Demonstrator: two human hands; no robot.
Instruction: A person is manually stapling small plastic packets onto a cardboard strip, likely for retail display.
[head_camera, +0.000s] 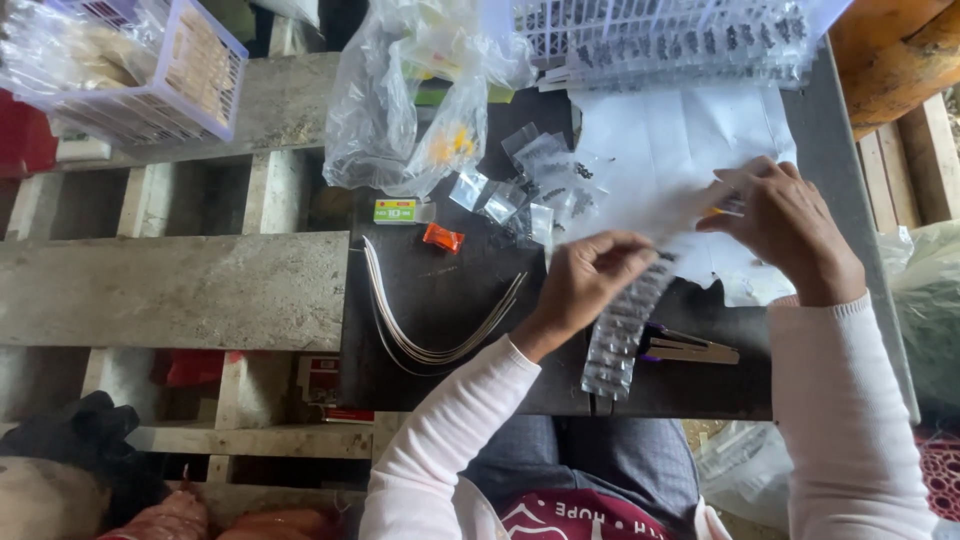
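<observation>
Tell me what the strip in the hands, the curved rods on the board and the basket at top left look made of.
Strip of small packets, held by left hand and right hand: thin clear plastic film, glossy, dark bits showing through. Curved rods: probably metal wire, pale and thin with a dull sheen. Basket: rigid moulded plastic, pale lilac, open lattice walls.

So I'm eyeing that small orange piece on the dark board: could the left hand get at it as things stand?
Probably yes: the orange piece lies uncovered on the dark board, nothing between, though the left hand is pinching a strip of small clear bags.
</observation>
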